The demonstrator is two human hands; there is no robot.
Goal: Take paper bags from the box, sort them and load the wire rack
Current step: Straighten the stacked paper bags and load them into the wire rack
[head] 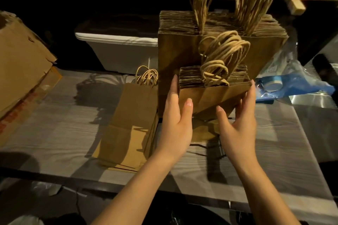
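So we've got the small stack of bags (215, 97) squeezed between both hands. Left hand (175, 115) is on its left edge and right hand (239, 120) on its right, with the fingers (174, 87) nearly straight, pressing rather than wrapping (thumbs lie on the front face). Right behind our fingertips stands the taller stack of bags (175, 51), upright with its handles up. Left of the left fingers, a flat pile of bags (128, 124) lies on the desk (54, 133). Between our wrists, some of the wire rack (206, 147) shows. The cardboard box (22, 60) sits far left.

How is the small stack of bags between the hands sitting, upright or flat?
Upright: the small stack stands on edge, handles up, pressed between the left hand and right hand.
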